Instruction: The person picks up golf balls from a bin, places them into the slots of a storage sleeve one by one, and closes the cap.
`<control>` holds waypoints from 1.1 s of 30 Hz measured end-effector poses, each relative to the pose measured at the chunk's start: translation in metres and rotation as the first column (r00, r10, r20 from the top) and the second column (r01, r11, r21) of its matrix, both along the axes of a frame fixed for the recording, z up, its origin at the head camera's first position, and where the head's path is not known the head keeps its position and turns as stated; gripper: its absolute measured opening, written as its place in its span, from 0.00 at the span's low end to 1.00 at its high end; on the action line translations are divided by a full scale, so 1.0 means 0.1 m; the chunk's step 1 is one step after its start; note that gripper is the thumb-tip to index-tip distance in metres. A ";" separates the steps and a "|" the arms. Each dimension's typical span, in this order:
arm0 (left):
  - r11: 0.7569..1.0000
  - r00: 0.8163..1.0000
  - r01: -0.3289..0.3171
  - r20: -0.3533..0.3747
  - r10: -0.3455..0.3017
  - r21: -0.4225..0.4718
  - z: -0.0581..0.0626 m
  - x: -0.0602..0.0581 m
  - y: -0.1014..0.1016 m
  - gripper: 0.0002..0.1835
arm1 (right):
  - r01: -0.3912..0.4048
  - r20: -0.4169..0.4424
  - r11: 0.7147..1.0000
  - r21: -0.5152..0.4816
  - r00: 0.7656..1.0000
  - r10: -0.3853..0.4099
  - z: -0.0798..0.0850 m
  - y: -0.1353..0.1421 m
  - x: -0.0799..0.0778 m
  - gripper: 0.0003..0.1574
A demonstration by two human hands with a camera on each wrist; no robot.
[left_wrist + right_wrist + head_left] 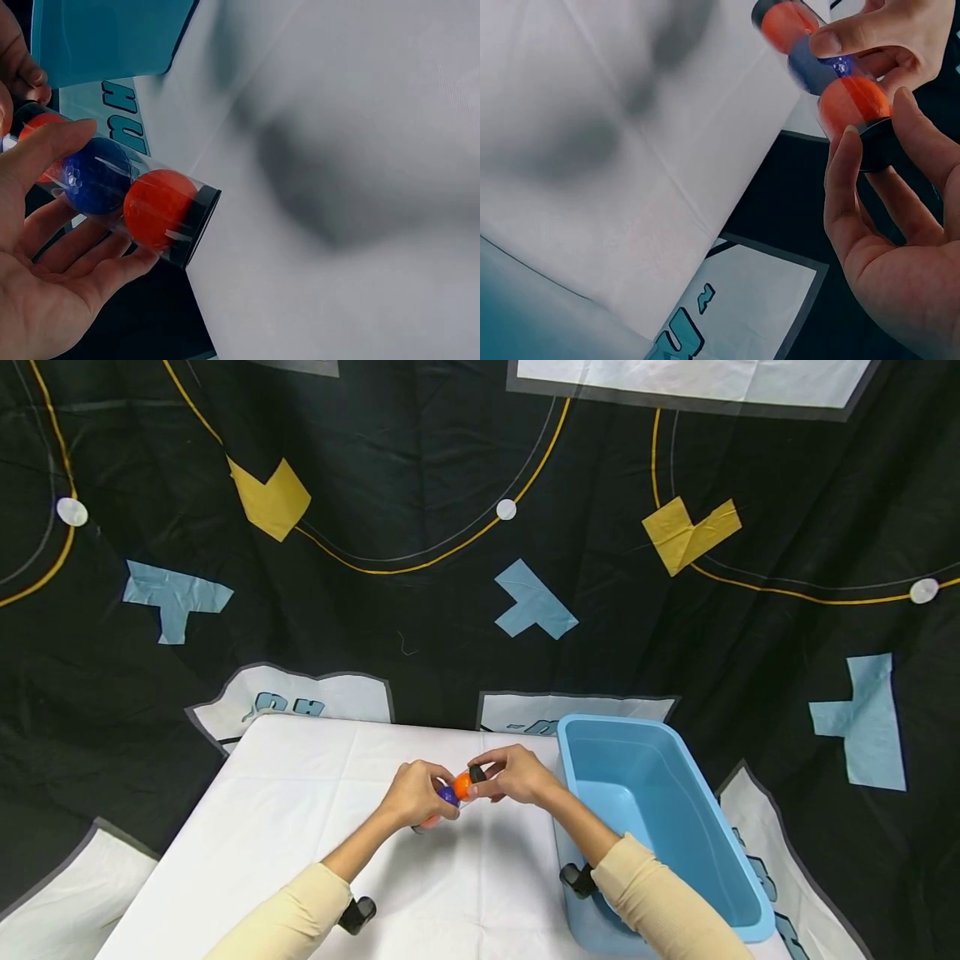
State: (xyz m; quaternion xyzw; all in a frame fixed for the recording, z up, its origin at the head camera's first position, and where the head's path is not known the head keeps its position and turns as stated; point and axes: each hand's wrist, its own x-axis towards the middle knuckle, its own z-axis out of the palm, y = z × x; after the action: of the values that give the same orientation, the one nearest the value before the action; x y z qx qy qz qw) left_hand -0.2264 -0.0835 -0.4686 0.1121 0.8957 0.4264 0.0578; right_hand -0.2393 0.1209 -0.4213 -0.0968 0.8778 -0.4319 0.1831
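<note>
A clear plastic tube (136,166) holds two orange balls with a blue ball (97,176) between them. My left hand (416,795) grips the tube round its middle, thumb over the near side and fingers underneath. One end, with a black cap (201,225), points away from the palm beside an orange ball (157,206). At the opposite end, my right hand (521,774) pinches the other black cap (879,146) between thumb and fingertips, right beside the second orange ball (851,105). The tube is tilted, held above the white table.
A deep light-blue bin (675,827) stands at the right of the white-covered table (300,793), under my right forearm. Black cloth (420,635) with taped shapes hangs behind. Each wrist wears a small black camera mount.
</note>
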 end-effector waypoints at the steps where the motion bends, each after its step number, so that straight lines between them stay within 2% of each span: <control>1: 1.000 1.000 0.000 0.002 0.000 0.002 -0.01 0.00 0.00 0.20 | -0.001 -0.004 1.000 0.012 1.000 0.001 0.00 0.00 0.00 0.30; 6: 1.000 1.000 0.007 0.007 -0.007 0.012 -0.10 0.01 0.02 0.20 | -0.003 -0.007 0.999 0.051 1.000 0.003 -0.02 0.00 0.00 0.30; 13: 1.000 1.000 -0.010 -0.021 0.010 0.016 -0.22 0.03 0.06 0.19 | -0.011 0.136 0.999 -0.042 0.991 0.016 -0.06 0.03 -0.04 0.28; 16: 0.999 0.999 -0.024 -0.025 0.025 0.029 -0.27 0.03 0.08 0.20 | 0.013 0.165 0.999 -0.048 0.986 -0.005 -0.07 0.03 -0.05 0.28; 25: 0.999 0.998 -0.041 -0.036 0.042 0.034 -0.43 0.02 0.13 0.21 | 0.090 0.151 0.996 -0.022 0.985 -0.086 -0.16 0.00 -0.05 0.18; 33: 0.999 0.999 -0.029 -0.018 0.029 0.042 -0.52 0.04 0.16 0.21 | 0.100 0.127 0.994 0.047 0.986 -0.105 -0.21 -0.03 -0.03 0.19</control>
State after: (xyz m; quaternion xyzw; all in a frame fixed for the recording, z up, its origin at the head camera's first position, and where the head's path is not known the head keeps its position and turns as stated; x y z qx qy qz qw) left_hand -0.2220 -0.0676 -0.5202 0.1043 0.8886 0.4449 0.0408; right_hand -0.2422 0.1178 -0.4421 -0.0197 0.8764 -0.4283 0.2192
